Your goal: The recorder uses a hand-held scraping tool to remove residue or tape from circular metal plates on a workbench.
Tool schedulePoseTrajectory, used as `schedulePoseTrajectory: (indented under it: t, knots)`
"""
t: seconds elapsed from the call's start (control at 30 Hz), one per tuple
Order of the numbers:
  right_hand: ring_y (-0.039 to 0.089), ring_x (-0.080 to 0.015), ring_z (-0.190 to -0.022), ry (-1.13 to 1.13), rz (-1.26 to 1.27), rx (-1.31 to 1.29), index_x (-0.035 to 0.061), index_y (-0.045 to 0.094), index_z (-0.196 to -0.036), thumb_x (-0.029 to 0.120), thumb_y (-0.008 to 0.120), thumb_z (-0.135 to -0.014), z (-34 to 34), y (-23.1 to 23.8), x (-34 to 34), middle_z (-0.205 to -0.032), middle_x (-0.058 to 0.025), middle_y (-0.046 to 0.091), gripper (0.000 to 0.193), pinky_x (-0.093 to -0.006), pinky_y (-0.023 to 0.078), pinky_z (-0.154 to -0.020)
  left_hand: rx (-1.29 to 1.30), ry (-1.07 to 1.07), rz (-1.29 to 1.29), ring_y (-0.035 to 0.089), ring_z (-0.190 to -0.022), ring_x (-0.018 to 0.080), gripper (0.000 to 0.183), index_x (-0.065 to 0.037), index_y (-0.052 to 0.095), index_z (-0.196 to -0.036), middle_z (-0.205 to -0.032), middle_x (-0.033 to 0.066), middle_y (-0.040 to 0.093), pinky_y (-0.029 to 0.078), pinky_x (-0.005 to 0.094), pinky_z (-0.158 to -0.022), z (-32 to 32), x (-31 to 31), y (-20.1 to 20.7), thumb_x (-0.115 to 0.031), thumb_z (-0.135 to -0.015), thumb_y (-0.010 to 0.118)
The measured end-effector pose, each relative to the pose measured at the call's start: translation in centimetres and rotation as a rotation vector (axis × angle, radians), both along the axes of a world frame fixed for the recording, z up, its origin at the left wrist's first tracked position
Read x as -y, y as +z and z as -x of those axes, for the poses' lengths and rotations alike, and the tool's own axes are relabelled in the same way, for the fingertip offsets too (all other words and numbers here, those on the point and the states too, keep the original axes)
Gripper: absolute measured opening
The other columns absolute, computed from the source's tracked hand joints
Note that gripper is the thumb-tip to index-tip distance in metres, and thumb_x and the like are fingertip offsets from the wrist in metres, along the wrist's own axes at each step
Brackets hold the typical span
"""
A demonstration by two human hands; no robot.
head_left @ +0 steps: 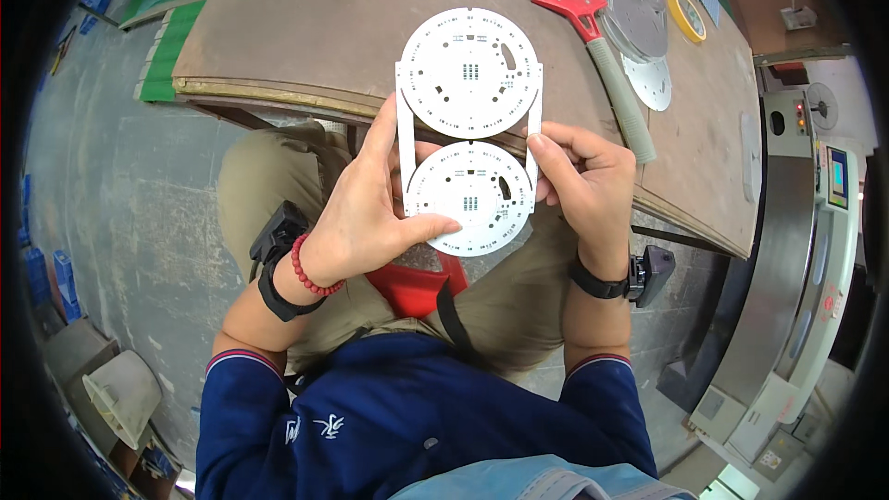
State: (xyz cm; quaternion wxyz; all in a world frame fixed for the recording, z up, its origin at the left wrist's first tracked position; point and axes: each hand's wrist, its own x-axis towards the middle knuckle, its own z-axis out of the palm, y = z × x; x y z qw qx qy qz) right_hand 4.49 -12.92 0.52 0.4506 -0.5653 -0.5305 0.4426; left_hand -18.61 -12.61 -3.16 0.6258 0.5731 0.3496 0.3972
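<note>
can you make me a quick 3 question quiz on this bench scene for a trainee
1. True or false: both hands grip the white panel of two round boards.
2. Which thumb lies across the face of the lower round board? A) the left hand B) the right hand C) neither
3. What tool with a red head and a grey handle lies on the workbench to the right of the panel?

Key
1. True: one hand holds each side rail.
2. A: the left thumb rests on the lower board, while the right hand's fingers stay at the right edge.
3. The scraper, beside a stack of grey discs.
</note>
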Motion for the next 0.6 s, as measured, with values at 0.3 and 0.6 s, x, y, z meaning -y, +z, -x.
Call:
schedulePoseTrajectory:
  t: [0.3, 0.6]
  knots:
    - [0.058, -0.0044, -0.055, 0.030, 0.031, 0.043, -0.0078, 0.072, -0.101, 0.008, 0.068, -0.095, -0.05, -0.15, -0.16, -0.069, -0.0025, 0.067, 0.018, -0.0190, 0.041, -0.049, -0.015, 0.065, 0.014, 0.070, -0.098, 0.0188, 0.091, -0.001, 0.016, -0.157, -0.109, 0.0179, 0.070, 0.058, 0.0312, -0.077, 0.03, 0.11, -0.67, -0.002, -0.086, 0.073]
    - [0.057, -0.0044, -0.054, 0.026, 0.051, 0.052, -0.0064, 0.073, -0.100, 0.008, 0.069, -0.094, 0.05, -0.33, -0.05, -0.066, -0.0014, 0.066, 0.016, -0.0190, 0.040, -0.049, -0.032, 0.124, -0.088, 0.069, -0.095, 0.0169, 0.060, 0.007, 0.021, -0.154, -0.105, 0.0168, 0.072, 0.053, 0.0301, -0.085, 0.16, 0.47, -0.42, -0.004, -0.102, 0.050]
